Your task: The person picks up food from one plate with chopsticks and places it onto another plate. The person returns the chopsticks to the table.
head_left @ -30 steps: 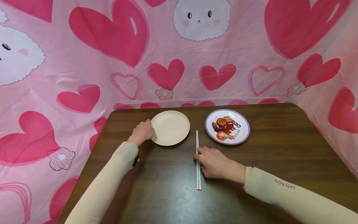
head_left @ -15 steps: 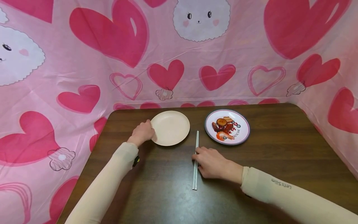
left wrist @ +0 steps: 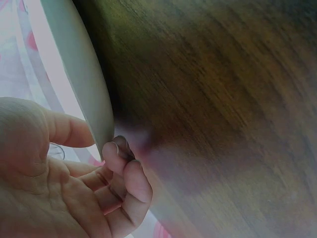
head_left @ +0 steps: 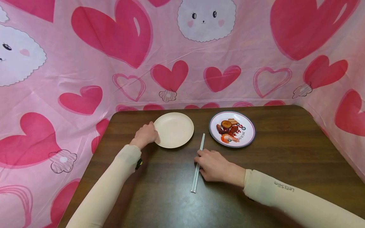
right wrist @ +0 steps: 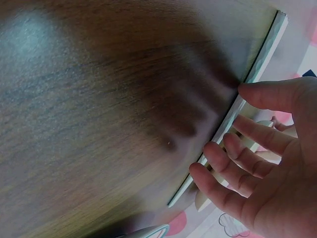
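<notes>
My left hand (head_left: pixel 145 134) holds the left edge of a plain cream plate (head_left: pixel 174 129) at the back of the table. In the left wrist view the thumb lies on one face of the plate (left wrist: pixel 86 74) and curled fingers meet its rim. A pair of pale silvery chopsticks (head_left: pixel 195 180) lies slanted on the wood, top end leaning right. My right hand (head_left: pixel 214 164) pinches them near the middle. In the right wrist view the thumb tip and index fingertip touch the chopsticks (right wrist: pixel 267 49), while the other fingers spread along them.
A white plate (head_left: pixel 248 131) with a dark blue rim and a printed food picture sits right of the chopsticks. The brown wooden table (head_left: pixel 296 148) meets a pink heart-patterned cloth (head_left: pixel 171 47) behind and at both sides.
My right hand has shifted slightly left. The chopsticks have turned from nearly straight to slanted, their near end swinging left. The left hand and both plates have stayed put.
</notes>
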`<state>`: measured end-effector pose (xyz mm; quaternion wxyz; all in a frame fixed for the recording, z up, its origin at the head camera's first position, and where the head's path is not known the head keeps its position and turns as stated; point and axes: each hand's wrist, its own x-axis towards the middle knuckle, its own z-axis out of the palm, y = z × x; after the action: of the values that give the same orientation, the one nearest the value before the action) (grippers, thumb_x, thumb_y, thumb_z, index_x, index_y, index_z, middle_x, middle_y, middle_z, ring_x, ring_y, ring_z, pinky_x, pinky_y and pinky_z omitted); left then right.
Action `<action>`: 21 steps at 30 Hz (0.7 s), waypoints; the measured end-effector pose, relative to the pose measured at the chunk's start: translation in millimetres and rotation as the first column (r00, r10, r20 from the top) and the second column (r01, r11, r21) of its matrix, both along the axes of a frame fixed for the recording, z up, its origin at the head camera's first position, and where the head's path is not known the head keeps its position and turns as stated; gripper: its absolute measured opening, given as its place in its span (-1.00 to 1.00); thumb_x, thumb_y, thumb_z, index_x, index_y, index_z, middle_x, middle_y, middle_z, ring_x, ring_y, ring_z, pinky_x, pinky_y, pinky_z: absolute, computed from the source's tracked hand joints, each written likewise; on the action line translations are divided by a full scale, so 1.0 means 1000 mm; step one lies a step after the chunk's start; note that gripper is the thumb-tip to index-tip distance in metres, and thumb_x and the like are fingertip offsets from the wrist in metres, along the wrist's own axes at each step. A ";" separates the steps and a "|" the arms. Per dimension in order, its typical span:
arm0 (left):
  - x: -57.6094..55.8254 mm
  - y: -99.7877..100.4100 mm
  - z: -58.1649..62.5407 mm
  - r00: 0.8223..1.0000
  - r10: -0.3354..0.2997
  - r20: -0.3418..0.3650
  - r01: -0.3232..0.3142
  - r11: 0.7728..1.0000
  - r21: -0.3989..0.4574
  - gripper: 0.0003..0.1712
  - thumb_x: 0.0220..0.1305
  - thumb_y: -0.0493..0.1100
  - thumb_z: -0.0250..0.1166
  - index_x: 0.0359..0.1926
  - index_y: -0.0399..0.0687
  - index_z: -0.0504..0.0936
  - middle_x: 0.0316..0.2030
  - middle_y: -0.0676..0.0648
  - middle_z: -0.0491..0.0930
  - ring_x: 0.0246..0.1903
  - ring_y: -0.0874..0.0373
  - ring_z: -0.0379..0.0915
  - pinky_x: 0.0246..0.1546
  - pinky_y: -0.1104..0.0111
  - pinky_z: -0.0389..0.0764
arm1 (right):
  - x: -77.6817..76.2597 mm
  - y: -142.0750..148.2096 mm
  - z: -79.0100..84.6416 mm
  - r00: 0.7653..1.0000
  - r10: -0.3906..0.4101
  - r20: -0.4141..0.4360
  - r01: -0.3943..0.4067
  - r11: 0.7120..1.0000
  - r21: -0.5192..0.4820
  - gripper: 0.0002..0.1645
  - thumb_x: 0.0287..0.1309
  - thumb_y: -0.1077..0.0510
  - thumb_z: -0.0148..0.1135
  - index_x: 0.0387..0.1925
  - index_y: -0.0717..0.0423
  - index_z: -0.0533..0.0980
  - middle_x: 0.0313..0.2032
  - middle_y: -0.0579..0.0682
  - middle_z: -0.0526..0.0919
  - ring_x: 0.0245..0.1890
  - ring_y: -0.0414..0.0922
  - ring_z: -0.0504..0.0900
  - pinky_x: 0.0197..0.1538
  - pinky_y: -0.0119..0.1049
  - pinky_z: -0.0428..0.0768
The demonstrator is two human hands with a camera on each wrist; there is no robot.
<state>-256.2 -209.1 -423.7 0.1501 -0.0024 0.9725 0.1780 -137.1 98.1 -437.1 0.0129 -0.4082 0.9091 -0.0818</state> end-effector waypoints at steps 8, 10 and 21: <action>0.000 0.000 -0.001 1.000 0.002 0.006 -0.002 1.000 0.004 -0.06 0.26 -0.13 0.36 0.51 -0.44 0.15 0.21 -0.44 0.50 0.02 -0.32 0.50 0.18 -0.26 0.47 | -0.001 -0.004 -0.001 1.000 -0.009 0.000 0.009 1.000 0.013 -0.82 0.08 0.13 0.50 -0.28 0.02 0.64 -0.31 -0.04 0.50 -0.26 0.00 0.57 -0.26 -0.02 0.56; 0.000 0.000 -0.001 1.000 0.004 0.004 -0.004 1.000 0.001 -0.08 0.27 -0.13 0.35 0.50 -0.45 0.16 0.20 -0.44 0.51 0.01 -0.32 0.50 0.17 -0.26 0.48 | -0.001 -0.005 0.000 1.000 -0.011 0.002 0.011 1.000 0.018 -0.83 0.10 0.12 0.49 -0.27 0.01 0.65 -0.30 -0.04 0.51 -0.25 0.00 0.57 -0.25 -0.02 0.57; 0.000 0.000 0.000 1.000 0.000 0.003 0.000 1.000 0.001 -0.01 0.25 -0.13 0.39 0.53 -0.45 0.12 0.22 -0.44 0.50 0.04 -0.33 0.50 0.18 -0.27 0.47 | 0.000 -0.011 0.000 0.999 0.005 -0.042 -0.003 0.999 0.046 -0.81 0.12 0.08 0.49 -0.26 0.02 0.64 -0.30 -0.04 0.51 -0.27 0.00 0.57 -0.23 -0.03 0.58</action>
<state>-256.0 -208.9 -423.9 0.1515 -0.0025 0.9722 0.1786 -137.6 86.6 -437.2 0.0036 -0.4113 0.9100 -0.0522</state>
